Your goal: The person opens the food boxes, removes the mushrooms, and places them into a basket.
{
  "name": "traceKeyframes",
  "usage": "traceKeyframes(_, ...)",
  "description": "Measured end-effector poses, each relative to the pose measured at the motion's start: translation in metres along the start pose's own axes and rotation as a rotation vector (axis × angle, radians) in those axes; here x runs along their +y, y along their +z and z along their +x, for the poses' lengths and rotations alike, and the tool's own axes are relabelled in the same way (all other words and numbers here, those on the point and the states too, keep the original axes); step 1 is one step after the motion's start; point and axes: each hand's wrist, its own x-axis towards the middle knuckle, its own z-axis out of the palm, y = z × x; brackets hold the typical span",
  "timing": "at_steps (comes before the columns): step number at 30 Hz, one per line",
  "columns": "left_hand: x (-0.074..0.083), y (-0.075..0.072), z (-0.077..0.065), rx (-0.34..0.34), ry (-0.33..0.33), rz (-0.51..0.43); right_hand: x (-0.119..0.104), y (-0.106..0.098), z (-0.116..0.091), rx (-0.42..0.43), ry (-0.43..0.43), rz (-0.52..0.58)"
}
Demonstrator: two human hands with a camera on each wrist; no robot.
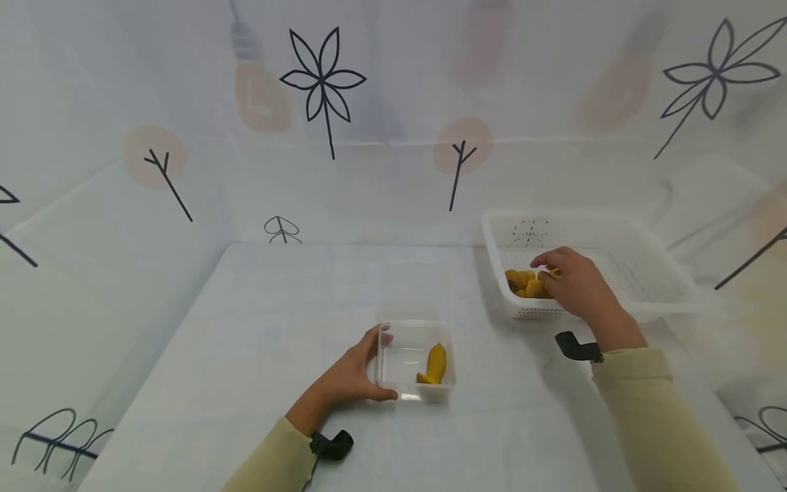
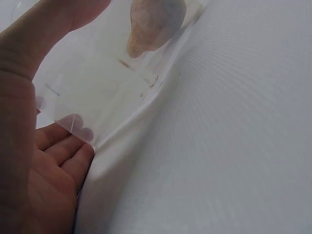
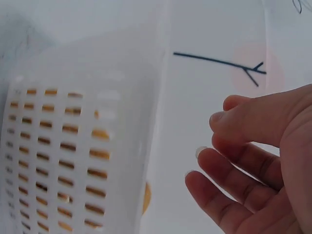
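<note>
My left hand grips a clear plastic box from its left side, thumb at the near edge and fingers toward the far side. Inside the box lies one yellow root-like piece, also seen through the wall as a blurred brownish shape in the left wrist view. My right hand hovers over the left part of a white perforated basket, its fingers loosely bent. Nothing shows between those fingers in the right wrist view. Several yellow pieces lie in the basket below, partly hidden by the hand.
The basket stands at the back right of the white-covered table, against a white cloth wall printed with plants and lamps. More cloth rises at both sides. Dark straps sit on both wrists.
</note>
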Motion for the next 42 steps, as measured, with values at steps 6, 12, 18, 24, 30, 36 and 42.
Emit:
traceKeyframes(6,0.000,0.000,0.000,0.002,0.001,-0.003,-0.023,0.005,-0.007,0.048,-0.096,0.028)
traceKeyframes(12,-0.001,0.001,0.000,0.006,-0.008,0.007,-0.043,0.014,-0.013,0.102,-0.198,-0.005)
traceKeyframes(18,0.001,0.000,-0.001,0.007,-0.012,0.013,-0.061,0.024,-0.019,0.075,-0.232,-0.046)
traceKeyframes(24,0.000,0.001,-0.002,0.008,-0.015,0.023,-0.073,0.035,-0.022,0.030,-0.280,-0.005)
traceKeyframes(30,0.000,0.001,-0.002,0.005,-0.015,0.022,-0.085,0.045,-0.026,-0.016,-0.304,0.014)
traceKeyframes(36,0.001,0.000,-0.003,0.005,-0.026,0.034,-0.094,0.054,-0.028,-0.038,-0.327,0.024)
traceKeyframes(42,0.000,0.000,-0.003,0.003,-0.024,0.042,-0.099,0.061,-0.029,-0.049,-0.359,0.044)
